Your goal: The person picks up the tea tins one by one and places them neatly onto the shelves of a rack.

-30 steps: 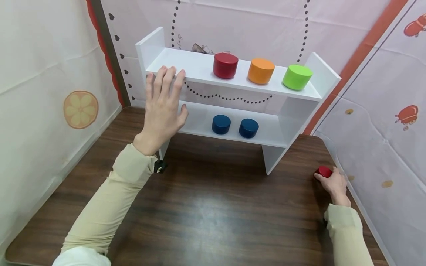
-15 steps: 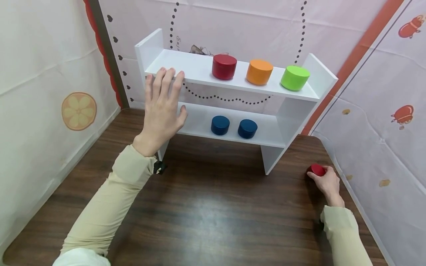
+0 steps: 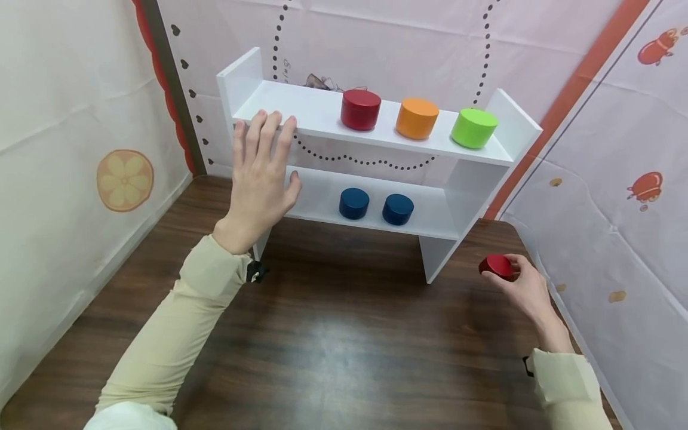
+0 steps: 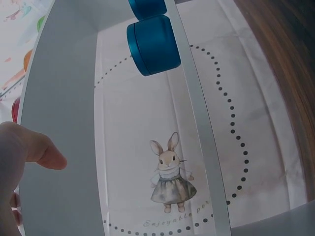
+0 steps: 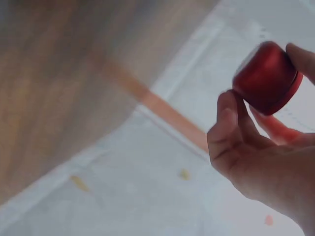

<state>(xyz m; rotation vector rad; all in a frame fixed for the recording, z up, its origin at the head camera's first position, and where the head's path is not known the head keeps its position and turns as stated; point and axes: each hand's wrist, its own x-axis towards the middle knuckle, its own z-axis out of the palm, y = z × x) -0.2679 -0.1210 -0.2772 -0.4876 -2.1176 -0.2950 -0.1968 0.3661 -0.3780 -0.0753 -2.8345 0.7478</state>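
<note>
Fingers of the right hand [image 3: 524, 286] pinch the red puck [image 3: 497, 266]; left hand [image 3: 260, 173], flat, seemingly touches the shelf [image 3: 317, 113].

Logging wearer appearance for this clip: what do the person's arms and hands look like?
Both arms wear long beige sleeves, left sleeve and right sleeve, with elastic-looking cuffs. A small black fitting sits by the left cuff, another by the right. The left hand and right hand are bare: no gloves, no rings visible.
</note>
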